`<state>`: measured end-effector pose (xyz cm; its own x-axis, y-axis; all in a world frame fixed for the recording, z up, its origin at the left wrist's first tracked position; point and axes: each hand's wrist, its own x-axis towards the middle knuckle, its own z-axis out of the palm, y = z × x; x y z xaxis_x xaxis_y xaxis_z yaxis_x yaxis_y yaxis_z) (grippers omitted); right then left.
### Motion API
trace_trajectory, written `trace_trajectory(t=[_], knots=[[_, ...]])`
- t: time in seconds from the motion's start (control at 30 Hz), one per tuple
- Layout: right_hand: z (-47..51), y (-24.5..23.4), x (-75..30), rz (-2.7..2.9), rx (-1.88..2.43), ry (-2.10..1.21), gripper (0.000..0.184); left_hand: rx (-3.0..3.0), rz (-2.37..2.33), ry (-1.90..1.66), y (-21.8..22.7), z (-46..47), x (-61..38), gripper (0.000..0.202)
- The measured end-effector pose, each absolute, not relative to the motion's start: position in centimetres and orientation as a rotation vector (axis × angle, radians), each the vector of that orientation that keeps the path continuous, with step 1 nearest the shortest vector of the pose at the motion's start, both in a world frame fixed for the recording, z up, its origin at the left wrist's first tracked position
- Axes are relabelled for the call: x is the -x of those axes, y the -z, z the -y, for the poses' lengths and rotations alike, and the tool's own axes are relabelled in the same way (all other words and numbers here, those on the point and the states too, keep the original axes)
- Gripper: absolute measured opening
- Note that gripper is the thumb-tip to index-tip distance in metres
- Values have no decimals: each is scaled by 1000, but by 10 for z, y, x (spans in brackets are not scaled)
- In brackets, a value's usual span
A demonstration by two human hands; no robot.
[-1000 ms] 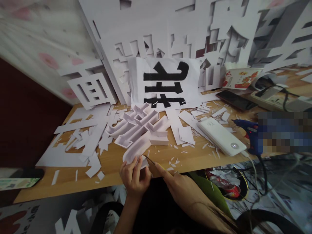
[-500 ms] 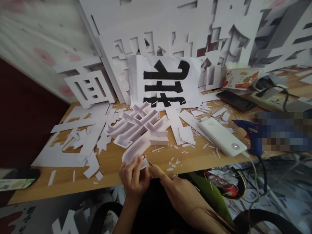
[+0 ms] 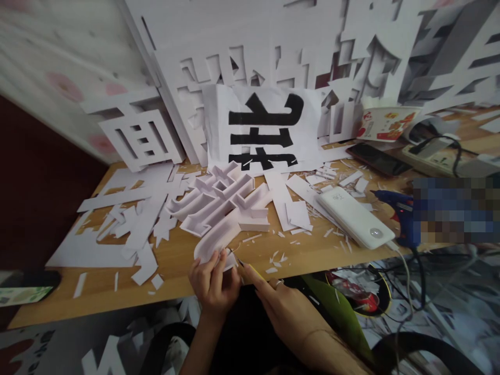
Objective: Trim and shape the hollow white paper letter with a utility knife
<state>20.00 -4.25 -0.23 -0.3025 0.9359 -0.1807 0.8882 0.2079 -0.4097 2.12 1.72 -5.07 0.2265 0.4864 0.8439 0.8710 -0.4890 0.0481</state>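
Observation:
A white foam-board character (image 3: 222, 200) with raised walls lies on the table and reaches its near end over the front edge. My left hand (image 3: 214, 281) grips that curved near end, fingers on top and thumb at the side. Close beside it, my right hand (image 3: 285, 307) holds a slim yellow craft knife (image 3: 252, 270), its dark pointed tip next to the end of the character. Whether the tip touches the board I cannot tell. Behind the character leans a paper sheet (image 3: 312, 112) printed with a black character.
White offcuts (image 3: 142, 229) lie at left, and small scraps are scattered about. A white power bank (image 3: 351, 216), a blue glue gun (image 3: 404, 213), a dark phone (image 3: 378, 159) and a paper food box (image 3: 385, 122) stand to the right. Cut boards (image 3: 253, 31) lean at the back.
The camera view shifts slightly. Both hands stay nearly in place at the character's near end, with the knife tip still beside my left fingers.

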Motion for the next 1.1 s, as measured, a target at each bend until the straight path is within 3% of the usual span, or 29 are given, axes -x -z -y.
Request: trace_trajectory(t=[0.27, 0.53, 0.87, 1.1], knots=[[39, -5, -195, 2455, 1880, -666, 85, 2047, 1254, 1176, 50, -17, -23, 44], [41, -2, -211, 2264, 1853, -804, 63, 2051, 1246, 1180, 53, -18, -21, 42], [44, 9, -226, 2030, 1831, -755, 58, 2114, 1277, 1118, 47, -14, -18, 45], [37, 15, -220, 2044, 1970, -707, 58, 2217, 1325, 942, 34, -7, -17, 58]])
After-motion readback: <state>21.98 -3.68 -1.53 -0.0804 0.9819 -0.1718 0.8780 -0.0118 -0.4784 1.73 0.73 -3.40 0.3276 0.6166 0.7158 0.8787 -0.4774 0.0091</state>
